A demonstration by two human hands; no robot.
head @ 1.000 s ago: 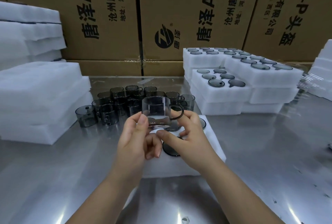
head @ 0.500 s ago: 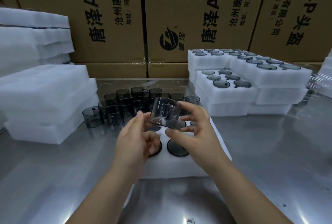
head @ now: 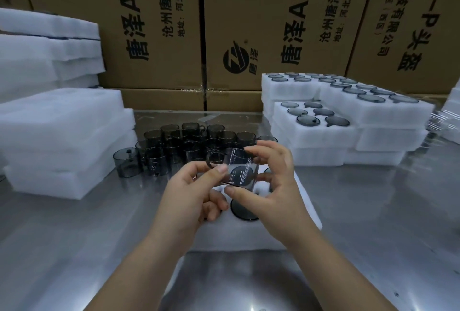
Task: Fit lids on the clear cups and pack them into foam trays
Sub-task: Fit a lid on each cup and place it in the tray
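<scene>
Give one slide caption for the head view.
The left hand and right hand hold a tilted clear cup above a foam tray.

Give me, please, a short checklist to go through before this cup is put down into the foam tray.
1. Grip: ok. The left hand and the right hand both hold the clear cup.
2. Cup upright: not ok, it is tilted.
3. Lid seated: cannot tell. Only a dark disc shows through the wall.
4. Free pocket in the foam tray: cannot tell. The hands cover most of it.
5. Neighbour out of the way: ok. The packed cup sits in its own pocket, nearer the person than the held one.
</scene>
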